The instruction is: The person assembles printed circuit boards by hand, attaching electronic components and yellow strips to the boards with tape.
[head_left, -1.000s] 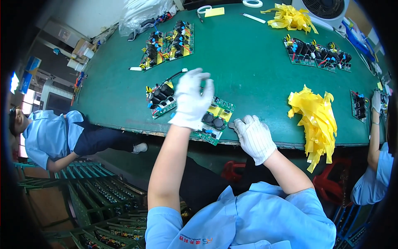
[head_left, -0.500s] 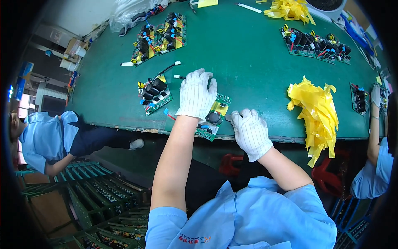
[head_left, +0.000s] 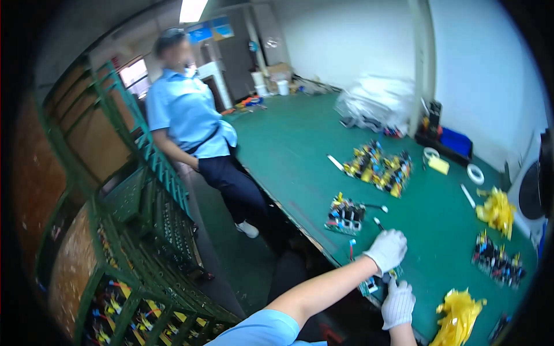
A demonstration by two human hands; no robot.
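Observation:
Both hands wear white striped gloves and work at the table's near edge. My left hand (head_left: 388, 251) is bent over a green circuit board (head_left: 368, 286), its fingers curled on the board's far part and partly hidden. Close beside the board's right side is my right hand (head_left: 398, 304), closed, with the thumb and finger pointing at the board. What it pinches, if anything, is too small to tell. Beyond my left hand lies another circuit board (head_left: 344, 216) with black cylinders and a cable.
Several assembled boards (head_left: 378, 167) stand farther back on the green table (head_left: 288, 138). Yellow strips lie in a near pile (head_left: 459, 317) and a far pile (head_left: 496, 212). A person in a blue shirt (head_left: 187, 109) is at the left, near green racks (head_left: 144, 230) holding boards.
The view has swung to the left and up, bringing the person, racks and wall into sight. My hands stay at the same circuit board.

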